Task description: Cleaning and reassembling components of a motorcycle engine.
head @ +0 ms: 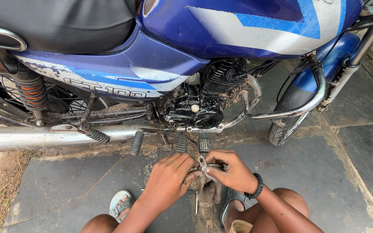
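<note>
Hands meet knuckles-up (wrists bent inward), left hand and right hand each in closed grip on metal part.

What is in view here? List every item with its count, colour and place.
motorcycle: one, blue and white, across the top.
exhaust pipe: one, chrome, lower left of the bike.
footpegs: two, black, under the engine.
stone floor: grey slabs, underneath.
sandals: two, pale, on the feet at bottom.
metal part: one, muddy grey, between both hands.
wristband: one, black, right wrist.
left hand: grip on the part.
right hand: grip on the part.
</note>
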